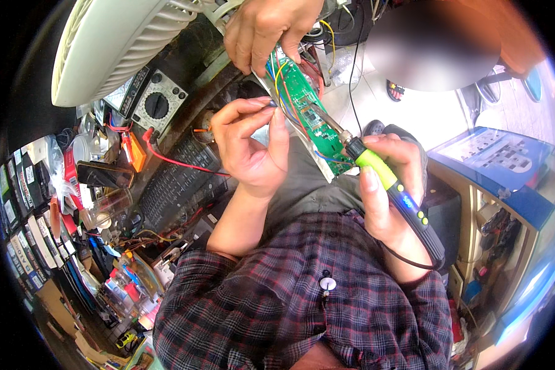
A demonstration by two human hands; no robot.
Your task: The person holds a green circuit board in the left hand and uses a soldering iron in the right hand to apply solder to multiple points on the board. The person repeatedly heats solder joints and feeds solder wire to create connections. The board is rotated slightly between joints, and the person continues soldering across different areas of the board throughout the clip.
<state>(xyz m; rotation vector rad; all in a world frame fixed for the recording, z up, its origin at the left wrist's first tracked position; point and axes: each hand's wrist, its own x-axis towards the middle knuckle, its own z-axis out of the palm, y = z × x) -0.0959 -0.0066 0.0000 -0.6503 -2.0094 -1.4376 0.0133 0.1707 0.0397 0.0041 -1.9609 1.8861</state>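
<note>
A long green circuit board (300, 92) in a white tray slants across the middle, with red, yellow and blue wires along it. My right hand (382, 200) is closed round a lime-green and black soldering iron (407, 206), whose metal tip reaches down to the board's middle. Beside the board's left edge my left hand (253, 139) pinches thumb and forefinger together on a small dark bit, too small to name. Another person's hand (268, 34) grips the board's far end from above.
A white fan (114, 49) stands at the far left, near a multimeter (160, 102) with a red lead. A dark keyboard (179, 176) lies left of my arm, among cluttered parts and boxes. On the right is a blue-topped glass cabinet (490, 160). The iron's black cord trails under my wrist.
</note>
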